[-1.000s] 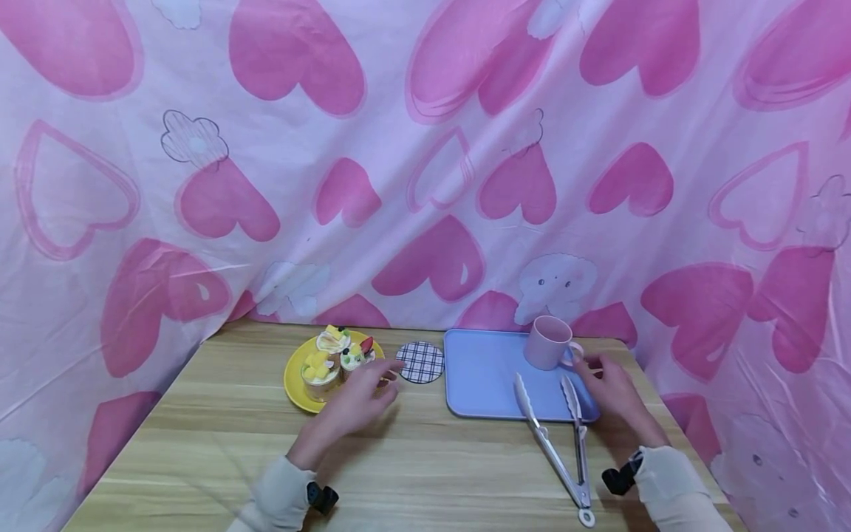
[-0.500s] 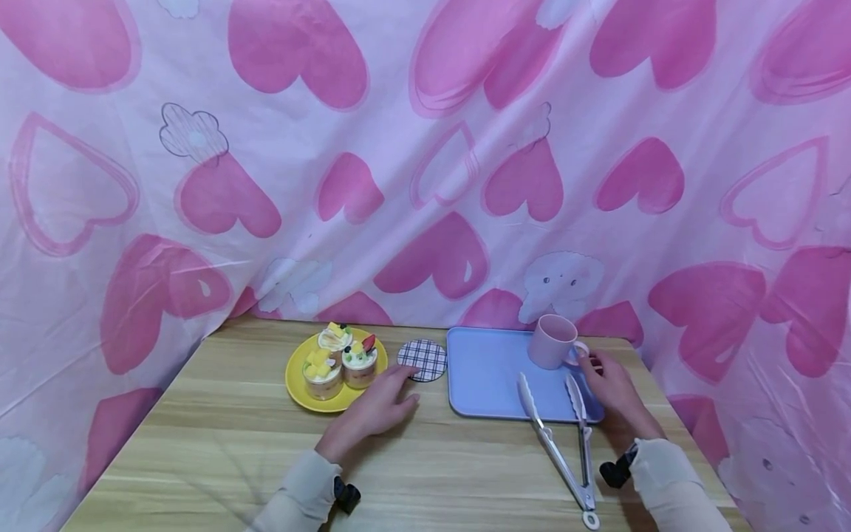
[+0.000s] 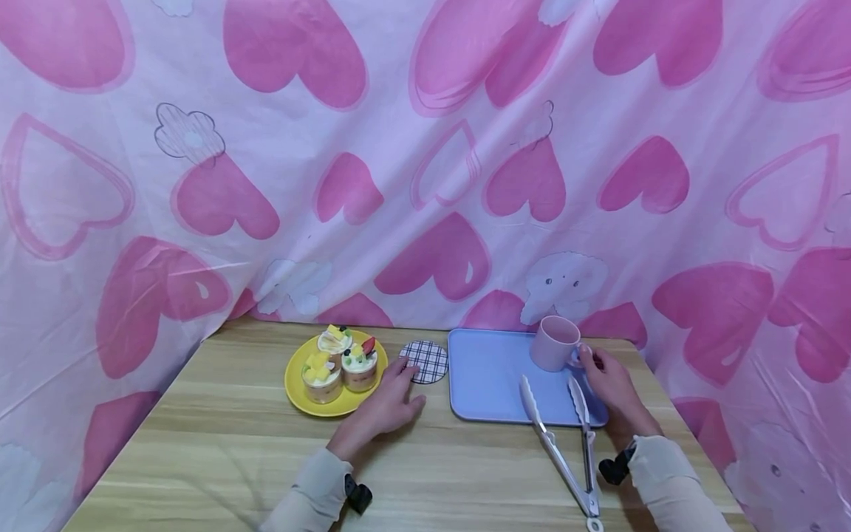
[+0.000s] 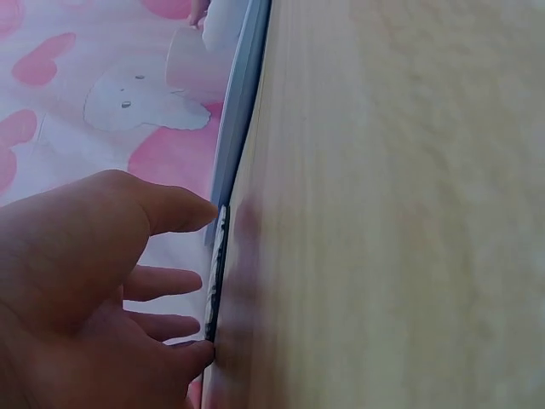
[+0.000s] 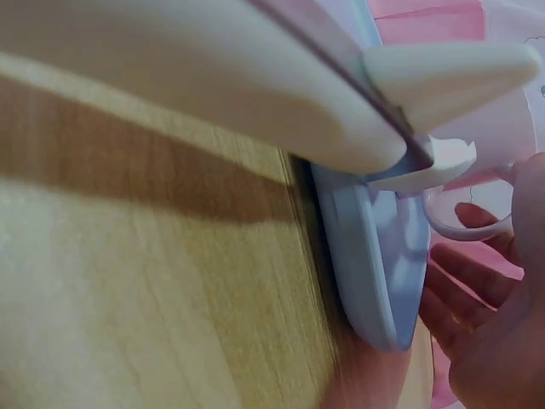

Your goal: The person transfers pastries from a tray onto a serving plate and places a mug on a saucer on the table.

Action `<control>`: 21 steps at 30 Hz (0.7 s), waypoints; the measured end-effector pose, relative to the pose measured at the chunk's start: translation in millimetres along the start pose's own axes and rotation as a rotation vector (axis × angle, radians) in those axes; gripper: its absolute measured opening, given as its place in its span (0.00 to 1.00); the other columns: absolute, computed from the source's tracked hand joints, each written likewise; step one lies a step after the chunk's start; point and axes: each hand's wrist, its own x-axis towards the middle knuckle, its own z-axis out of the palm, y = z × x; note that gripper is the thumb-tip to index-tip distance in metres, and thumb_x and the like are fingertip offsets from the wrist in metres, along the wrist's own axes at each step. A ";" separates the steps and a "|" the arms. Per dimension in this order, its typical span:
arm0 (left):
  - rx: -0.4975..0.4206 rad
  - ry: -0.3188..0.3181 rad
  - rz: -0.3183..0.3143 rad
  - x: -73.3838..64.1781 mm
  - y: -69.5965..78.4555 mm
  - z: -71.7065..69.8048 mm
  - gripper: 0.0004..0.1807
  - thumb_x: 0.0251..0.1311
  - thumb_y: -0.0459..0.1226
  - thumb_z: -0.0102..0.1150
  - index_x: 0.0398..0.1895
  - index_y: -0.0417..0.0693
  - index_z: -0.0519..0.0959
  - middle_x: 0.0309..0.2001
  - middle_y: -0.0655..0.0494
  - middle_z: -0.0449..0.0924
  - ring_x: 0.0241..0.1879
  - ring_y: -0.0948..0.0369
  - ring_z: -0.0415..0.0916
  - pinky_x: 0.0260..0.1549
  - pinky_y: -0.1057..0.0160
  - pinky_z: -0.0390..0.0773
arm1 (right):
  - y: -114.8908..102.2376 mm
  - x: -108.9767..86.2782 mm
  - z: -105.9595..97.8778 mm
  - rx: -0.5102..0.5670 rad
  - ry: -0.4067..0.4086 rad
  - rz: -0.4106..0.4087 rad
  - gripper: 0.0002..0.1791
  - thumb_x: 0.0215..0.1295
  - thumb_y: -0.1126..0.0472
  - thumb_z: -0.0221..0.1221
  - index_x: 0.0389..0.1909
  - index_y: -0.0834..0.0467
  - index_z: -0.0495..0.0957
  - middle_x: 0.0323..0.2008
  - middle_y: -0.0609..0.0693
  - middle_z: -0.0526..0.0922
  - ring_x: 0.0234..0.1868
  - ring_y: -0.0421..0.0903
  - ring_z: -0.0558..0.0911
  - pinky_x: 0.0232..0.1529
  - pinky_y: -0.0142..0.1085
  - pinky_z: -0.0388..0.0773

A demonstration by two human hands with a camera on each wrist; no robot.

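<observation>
A round checked coaster (image 3: 431,362) lies on the table just left of the blue tray. My left hand (image 3: 388,403) reaches over its near left edge, fingertips touching it. Edge-on in the left wrist view, the coaster (image 4: 216,281) shows between the thumb above and the loosely spread fingers. A pink mug (image 3: 553,349) stands upright at the back right of the tray (image 3: 488,388). My right hand (image 3: 614,380) holds its handle; the right wrist view shows a fingertip through the handle loop (image 5: 468,230).
Metal tongs (image 3: 561,467) lie spread across the tray's front edge, their tips on the tray. Left of the coaster, a yellow plate (image 3: 297,395) carries 3 dessert cups (image 3: 360,377) topped with cream and fruit. A pink heart-patterned curtain (image 3: 425,185) hangs behind and at the sides.
My left hand has moved right, from beside the plate to the coaster. My right hand has closed in on the mug's handle, while the mug stays on the tray. The head view has shifted slightly.
</observation>
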 end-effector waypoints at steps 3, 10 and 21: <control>0.013 -0.008 -0.003 0.8 -1.3 1.0 0.36 0.68 0.49 0.59 0.75 0.45 0.64 0.80 0.42 0.49 0.79 0.46 0.47 0.74 0.42 0.60 | 0.5 0.8 1.1 0.031 0.016 -0.023 0.42 0.71 0.27 0.38 0.66 0.57 0.70 0.64 0.64 0.71 0.63 0.60 0.69 0.61 0.55 0.69; 0.049 -0.024 -0.004 1.4 -3.7 2.0 0.37 0.68 0.50 0.59 0.75 0.45 0.64 0.80 0.44 0.49 0.80 0.46 0.46 0.75 0.44 0.58 | 0.9 2.2 3.3 0.154 0.039 -0.074 0.36 0.74 0.33 0.43 0.58 0.62 0.74 0.60 0.61 0.75 0.58 0.53 0.72 0.54 0.38 0.68; 0.061 -0.048 0.000 1.9 -5.5 2.2 0.38 0.68 0.52 0.59 0.75 0.46 0.63 0.80 0.44 0.48 0.80 0.46 0.43 0.76 0.44 0.56 | -3.6 3.4 6.6 0.358 -0.001 0.081 0.35 0.66 0.30 0.53 0.54 0.58 0.77 0.56 0.48 0.74 0.58 0.47 0.67 0.60 0.41 0.62</control>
